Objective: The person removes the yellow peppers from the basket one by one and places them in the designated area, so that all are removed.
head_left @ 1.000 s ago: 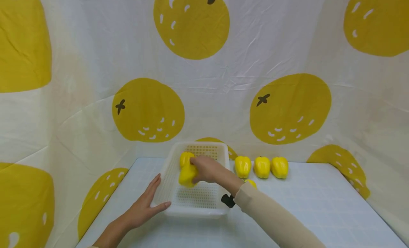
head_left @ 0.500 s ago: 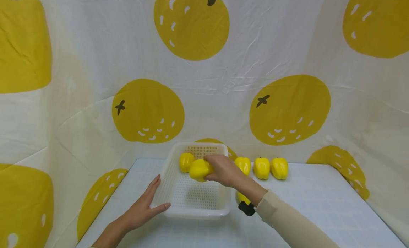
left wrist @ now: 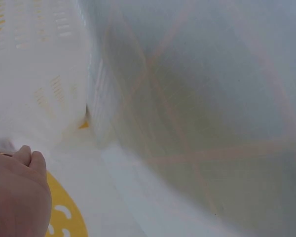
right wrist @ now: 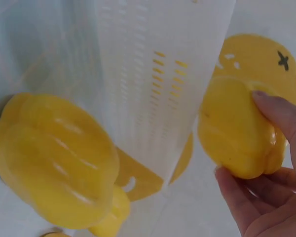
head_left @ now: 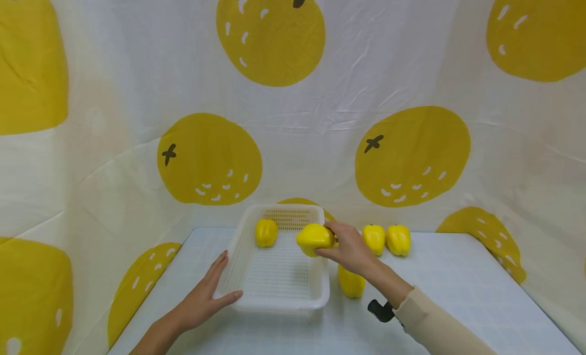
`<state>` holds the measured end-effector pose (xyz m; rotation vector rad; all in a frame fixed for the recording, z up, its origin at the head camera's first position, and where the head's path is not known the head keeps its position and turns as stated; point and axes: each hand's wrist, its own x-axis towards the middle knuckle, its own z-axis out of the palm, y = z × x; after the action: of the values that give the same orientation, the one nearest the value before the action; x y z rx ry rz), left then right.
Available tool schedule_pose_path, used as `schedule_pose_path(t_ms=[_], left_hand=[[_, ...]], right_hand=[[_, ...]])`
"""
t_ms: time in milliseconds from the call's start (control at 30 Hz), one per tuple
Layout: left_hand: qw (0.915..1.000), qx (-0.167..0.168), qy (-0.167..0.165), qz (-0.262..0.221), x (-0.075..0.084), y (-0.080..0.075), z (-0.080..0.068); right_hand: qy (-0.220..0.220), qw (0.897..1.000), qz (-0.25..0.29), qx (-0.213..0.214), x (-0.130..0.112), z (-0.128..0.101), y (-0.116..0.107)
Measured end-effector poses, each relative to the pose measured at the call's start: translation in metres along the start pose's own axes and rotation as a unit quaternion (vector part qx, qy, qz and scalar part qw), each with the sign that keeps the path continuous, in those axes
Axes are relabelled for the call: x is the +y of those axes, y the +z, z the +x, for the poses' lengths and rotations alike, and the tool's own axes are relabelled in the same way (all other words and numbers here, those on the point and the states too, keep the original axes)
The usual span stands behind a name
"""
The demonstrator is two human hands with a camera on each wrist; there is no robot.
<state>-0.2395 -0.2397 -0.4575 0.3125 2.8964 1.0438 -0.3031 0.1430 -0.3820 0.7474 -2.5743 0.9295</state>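
Note:
My right hand (head_left: 349, 247) holds a yellow bell pepper (head_left: 315, 239) above the right rim of a white perforated plastic basket (head_left: 284, 305). In the right wrist view, thumb and fingers grip this pepper (right wrist: 239, 128) from opposite sides. My left hand (head_left: 194, 305) rests against the basket's left side, fingers fairly straight along the wall and thumb at the front corner. Another yellow pepper (head_left: 266, 233) lies inside the basket at the back left. The left wrist view shows only part of the left hand (left wrist: 19, 192) beside the basket wall (left wrist: 39, 94).
On the table (head_left: 458, 294), one yellow pepper (head_left: 351, 282) lies just right of the basket. Farther back stand two more peppers, one (head_left: 374, 239) beside the other (head_left: 398, 240). A fruit-print curtain (head_left: 311, 141) hangs behind. A black wrist device (head_left: 381, 311) is on the right arm.
My right hand has moved right, carrying its pepper from inside the basket to above the right rim. The pepper at the back left stays there. My left hand has stayed at the basket.

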Motion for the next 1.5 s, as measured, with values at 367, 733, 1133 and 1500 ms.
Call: schedule_pose_path(t_ms=[367, 733, 1133, 1500], left_hand=[[0.9999, 0.007, 0.009, -0.006, 0.0, 0.0, 0.0], [0.9997, 0.012, 0.018, -0.005, -0.002, 0.001, -0.001], [0.9998, 0.007, 0.015, -0.011, -0.003, 0.002, 0.0], [0.9999, 0.006, 0.005, -0.008, -0.003, 0.003, 0.002]], right_hand=[[0.052, 0.999, 0.005, 0.016, 0.016, -0.02, -0.02], [0.083, 0.995, -0.034, 0.037, 0.047, -0.044, -0.039], [0.126, 0.989, -0.064, 0.04, 0.081, -0.076, -0.056], [0.155, 0.984, -0.087, 0.022, 0.112, -0.096, -0.055]])
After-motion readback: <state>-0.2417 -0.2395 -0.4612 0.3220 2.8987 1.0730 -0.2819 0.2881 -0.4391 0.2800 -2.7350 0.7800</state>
